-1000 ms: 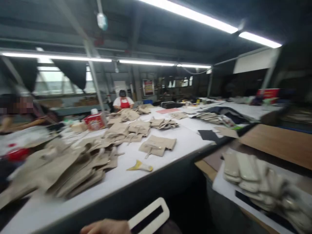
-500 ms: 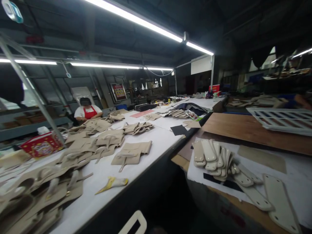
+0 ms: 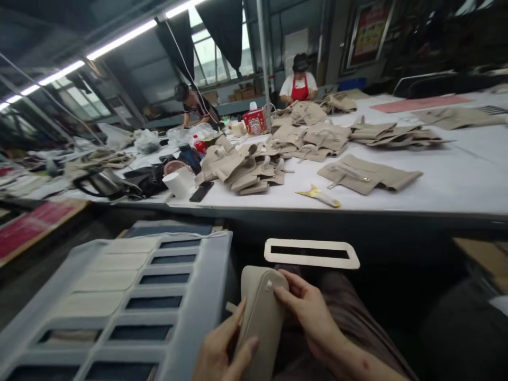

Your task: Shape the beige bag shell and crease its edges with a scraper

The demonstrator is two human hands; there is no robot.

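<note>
A folded beige leather piece (image 3: 260, 317) rests on my lap at the bottom centre. My left hand (image 3: 222, 352) grips its lower edge with thumb and fingers. My right hand (image 3: 307, 309) pinches the piece's upper right corner. Just beyond it lies a cream rectangular frame piece (image 3: 311, 253) with a long slot cut out.
A pale slatted rack (image 3: 130, 296) holding flat cream pieces stands at my left. The long white table (image 3: 444, 185) ahead carries heaps of beige leather parts (image 3: 246, 166), a white cup (image 3: 178, 182), a phone (image 3: 201, 191) and a red box (image 3: 256, 120). Two people work at the far side.
The view swung from the right-hand bench back left and down to my lap. Both hands have come into view, holding the beige piece, and the slatted rack now shows.
</note>
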